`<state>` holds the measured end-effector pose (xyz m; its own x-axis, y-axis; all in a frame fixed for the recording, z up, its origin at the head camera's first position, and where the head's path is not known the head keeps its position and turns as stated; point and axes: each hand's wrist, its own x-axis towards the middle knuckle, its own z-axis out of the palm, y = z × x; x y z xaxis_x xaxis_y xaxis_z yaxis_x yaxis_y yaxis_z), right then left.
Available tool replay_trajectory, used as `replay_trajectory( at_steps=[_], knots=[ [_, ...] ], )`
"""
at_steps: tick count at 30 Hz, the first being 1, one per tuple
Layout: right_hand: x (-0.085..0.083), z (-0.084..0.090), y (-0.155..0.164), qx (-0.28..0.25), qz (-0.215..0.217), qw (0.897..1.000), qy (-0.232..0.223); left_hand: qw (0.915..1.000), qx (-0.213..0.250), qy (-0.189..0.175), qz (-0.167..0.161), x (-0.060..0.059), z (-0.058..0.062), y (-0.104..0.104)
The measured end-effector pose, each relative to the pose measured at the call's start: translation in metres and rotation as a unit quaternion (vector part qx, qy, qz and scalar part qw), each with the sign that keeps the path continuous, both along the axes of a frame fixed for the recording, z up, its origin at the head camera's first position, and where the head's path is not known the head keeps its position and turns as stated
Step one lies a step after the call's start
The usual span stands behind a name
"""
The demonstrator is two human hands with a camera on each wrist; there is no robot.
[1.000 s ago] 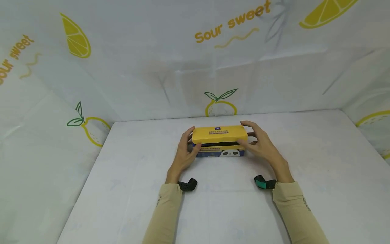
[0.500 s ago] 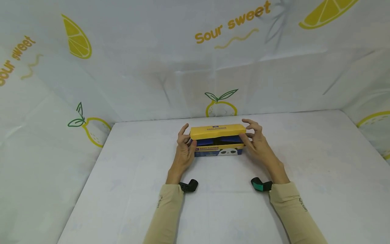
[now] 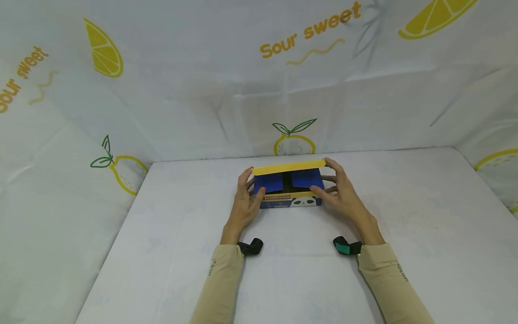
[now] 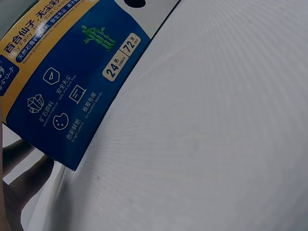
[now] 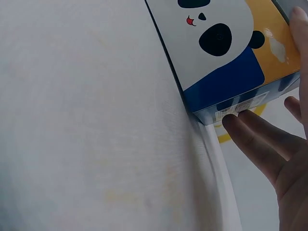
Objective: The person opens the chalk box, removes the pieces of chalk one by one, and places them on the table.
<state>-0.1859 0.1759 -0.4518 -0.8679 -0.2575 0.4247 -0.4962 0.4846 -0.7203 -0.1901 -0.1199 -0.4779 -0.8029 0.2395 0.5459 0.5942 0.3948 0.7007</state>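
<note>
A yellow and blue cardboard chalk box (image 3: 279, 203) with a panda on its front stands on the white table, held between both hands. Its yellow lid (image 3: 289, 167) is raised and tilts back. Below the lid lie two blue inner flaps (image 3: 303, 177), with a dark gap between them. The left hand (image 3: 243, 201) grips the left end, thumb at the front upper edge, fingers along the side. At the right end, the right hand (image 3: 344, 194) has its thumb by the right flap and a finger at the lid's corner. In the right wrist view, fingertips touch the box's end (image 5: 245, 102).
White cloth covers the table (image 3: 178, 252). Behind it hangs a cloth backdrop (image 3: 194, 121) printed with lemons and words. Black wrist cameras sit on the left wrist (image 3: 252, 246) and on the right wrist (image 3: 347, 246).
The lid has swung up and back, from nearly covering the box to upright, and the blue flaps have come into view. The right thumb has lowered from the lid to the flap.
</note>
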Motion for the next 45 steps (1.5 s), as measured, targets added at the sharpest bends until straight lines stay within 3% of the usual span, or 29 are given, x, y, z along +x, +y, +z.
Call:
replay_trajectory(
  at_steps=[4,12,21,25,33,45],
  knots=[
    [-0.0002,-0.0009,0.0009,-0.008,0.003,1.0,-0.02,0.9992,-0.016,-0.032,0.02,0.0022,0.0028,-0.0003],
    [-0.0015,0.0023,0.0024,0.008,0.015,0.996,-0.088,0.9974,-0.057,-0.002,0.044,0.0023,0.0048,-0.0015],
    [-0.001,-0.001,0.0039,0.054,0.038,0.99,-0.127,0.9952,-0.05,-0.078,0.031,0.0026,0.0037,-0.0016],
    [-0.0001,-0.0014,0.0046,0.059,0.049,0.986,-0.148,0.9937,-0.052,-0.095,0.029,0.0023,0.0047,-0.001],
    [-0.0002,-0.0002,0.0069,0.05,0.048,0.981,-0.182,0.9893,-0.051,-0.136,0.018,0.0013,0.0056,-0.0016],
    [0.0002,-0.0019,0.0081,0.023,0.024,0.979,-0.203,0.9849,-0.046,-0.166,0.012,0.0011,0.0032,-0.004]
  ],
)
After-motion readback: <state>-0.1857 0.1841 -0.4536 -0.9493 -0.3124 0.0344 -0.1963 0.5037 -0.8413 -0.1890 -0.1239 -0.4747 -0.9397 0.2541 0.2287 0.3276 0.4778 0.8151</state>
